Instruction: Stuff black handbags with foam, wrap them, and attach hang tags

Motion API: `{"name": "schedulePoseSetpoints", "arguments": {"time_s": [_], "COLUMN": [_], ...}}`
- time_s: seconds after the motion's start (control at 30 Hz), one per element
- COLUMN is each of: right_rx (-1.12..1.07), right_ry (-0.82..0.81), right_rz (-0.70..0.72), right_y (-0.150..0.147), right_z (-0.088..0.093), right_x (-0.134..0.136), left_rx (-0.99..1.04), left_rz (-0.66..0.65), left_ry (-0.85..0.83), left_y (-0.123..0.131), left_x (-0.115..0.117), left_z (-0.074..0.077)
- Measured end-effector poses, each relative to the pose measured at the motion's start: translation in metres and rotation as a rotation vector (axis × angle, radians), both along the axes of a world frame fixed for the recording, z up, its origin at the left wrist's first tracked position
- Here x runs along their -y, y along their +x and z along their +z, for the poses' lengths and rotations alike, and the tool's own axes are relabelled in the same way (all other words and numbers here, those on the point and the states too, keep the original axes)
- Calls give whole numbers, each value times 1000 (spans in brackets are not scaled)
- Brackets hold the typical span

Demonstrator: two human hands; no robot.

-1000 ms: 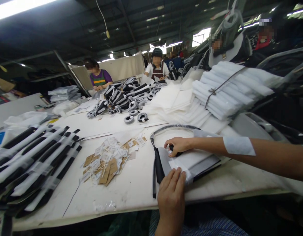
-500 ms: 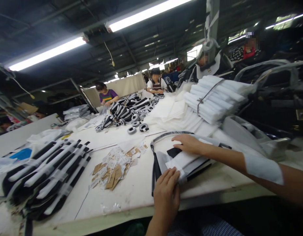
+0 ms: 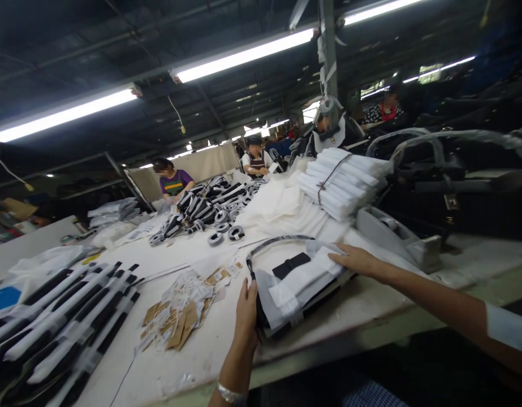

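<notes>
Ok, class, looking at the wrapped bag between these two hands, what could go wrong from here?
The wrapped bag lies close to the near table edge, so a careless pull might slide it off. The left hand is near the pile of loose tags, so a sideways sweep could scatter them.

- I watch through one camera worn on the person's head, facing forward and down across the table point(image 3: 220, 323).
- The left hand point(image 3: 246, 308) and right hand point(image 3: 357, 260) sit near my lens, lower centre and right of centre.
- My view reaches up to the ceiling lights point(image 3: 244, 56), which slant across the upper frame.
</notes>
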State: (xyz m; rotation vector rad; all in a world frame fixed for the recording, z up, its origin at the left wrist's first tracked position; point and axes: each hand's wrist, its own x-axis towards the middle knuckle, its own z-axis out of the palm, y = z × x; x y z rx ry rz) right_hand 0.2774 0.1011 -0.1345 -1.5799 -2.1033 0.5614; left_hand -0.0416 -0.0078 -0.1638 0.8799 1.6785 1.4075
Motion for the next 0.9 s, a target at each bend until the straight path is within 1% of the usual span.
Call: {"name": "schedulePoseSetpoints", "arguments": {"time_s": [0.07,0.1,0.17,0.23,0.3,0.37,0.47,0.53,0.6,0.63,0.67,0.73,0.83,0.9], "right_rx": [-39,-95,-284,-515,-655,-689,-654,-631,-606,-589,-574,-565,-587,-583], "right_ry": [-22,-6,74,153,142,73,43,60,73,80,85,82,64,120], "right_rz": [-25,-45,-67,-55,-30,-3,22,-8,-35,-36,-32,-26,-57,-108], "right_y": [-7,-10,-16,-23,-31,-39,-48,-51,-51,-50,-49,-45,-40,-41], "right_z": [6,9,13,15,12,3,-14,-21,-24,-25,-26,-28,-32,-27], "right_x": [10,14,21,22,17,10,3,2,1,1,0,-3,-2,7], "left_rx": [17,15,-22,-42,6,80,102,95,88,79,65,23,-14,-14], "left_rz": [22,39,89,142,169,175,107,24,-68,-114,-155,-209,-246,-300], "left_ry": [50,97,226,352,434,480,527,522,508,497,487,466,423,399], "left_y": [4,4,2,-5,-15,-25,-37,-39,-39,-38,-37,-33,-24,-16], "left_x": [6,10,18,22,22,21,17,13,8,5,3,0,6,14], "left_z": [7,10,18,26,38,55,88,110,127,133,136,137,128,122]}}
